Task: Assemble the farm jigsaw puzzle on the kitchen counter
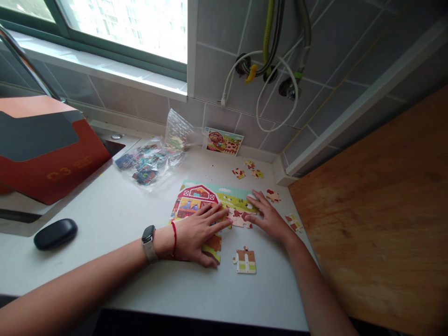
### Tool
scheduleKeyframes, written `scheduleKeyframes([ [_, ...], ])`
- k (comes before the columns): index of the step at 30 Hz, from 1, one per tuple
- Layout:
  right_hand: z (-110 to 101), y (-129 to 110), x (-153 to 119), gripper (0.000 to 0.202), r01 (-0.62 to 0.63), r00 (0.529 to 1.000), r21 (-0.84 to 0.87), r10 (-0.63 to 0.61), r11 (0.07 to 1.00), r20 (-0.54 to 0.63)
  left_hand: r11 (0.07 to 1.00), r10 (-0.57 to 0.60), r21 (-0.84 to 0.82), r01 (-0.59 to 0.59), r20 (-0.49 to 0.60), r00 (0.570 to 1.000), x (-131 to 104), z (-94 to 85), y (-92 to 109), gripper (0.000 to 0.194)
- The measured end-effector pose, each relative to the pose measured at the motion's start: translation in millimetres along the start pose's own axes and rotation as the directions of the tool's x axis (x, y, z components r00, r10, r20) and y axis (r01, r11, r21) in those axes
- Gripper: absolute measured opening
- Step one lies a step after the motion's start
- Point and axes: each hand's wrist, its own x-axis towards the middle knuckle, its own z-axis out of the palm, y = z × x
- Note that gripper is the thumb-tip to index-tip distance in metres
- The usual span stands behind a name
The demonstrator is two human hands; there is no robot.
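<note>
A partly joined jigsaw puzzle [189, 191] with a red barn and green fields lies flat on the white counter. My left hand [199, 231] rests on its lower middle, fingers spread, hiding part of the picture. At the puzzle's right edge is my right hand [268, 217], its fingers apart and touching the border near the cow-patterned section [240, 217]. A loose puzzle piece [246, 261] in brown, white and green lies in front of the hands. Further loose pieces, a cow-spotted piece [273, 195] and a brown-and-yellow piece [294, 223], lie beyond and beside my right hand.
A picture card [224, 141] leans against the tiled wall. Clear plastic bags [150, 161] with puzzle pieces lie at the back, near several loose pieces [239, 173]. At left are a black mouse [56, 234] and an orange-grey box [52, 149]. A wooden panel [378, 210] bounds the right side.
</note>
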Motion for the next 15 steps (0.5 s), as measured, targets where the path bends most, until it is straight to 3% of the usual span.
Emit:
scheduleKeyframes([
  [3,-1.1,0.7,2.1,0.060,0.031,0.989,0.053,-0.023,0.998,-0.147,1.000,0.013,0.001,-0.013,0.019,1.000,2.0,-1.3,0.9,0.116],
  [6,-5.0,-1.5,4.2,0.052,0.061,0.936,0.083,-0.028,0.995,-0.351,0.999,0.043,-0.002,-0.043,0.009,0.999,4.4,-4.1,7.0,0.102],
  [10,-15.5,3.9,5.1,0.054,0.047,0.780,0.218,0.101,0.975,-0.617,0.992,0.129,0.014,-0.129,-0.015,0.992,6.2,-8.5,27.6,0.071],
  [15,-27.2,24.5,4.7,0.061,-0.034,0.610,0.304,0.261,0.952,-0.748,0.963,0.269,0.004,-0.269,0.009,0.963,4.7,-3.3,55.2,0.056],
])
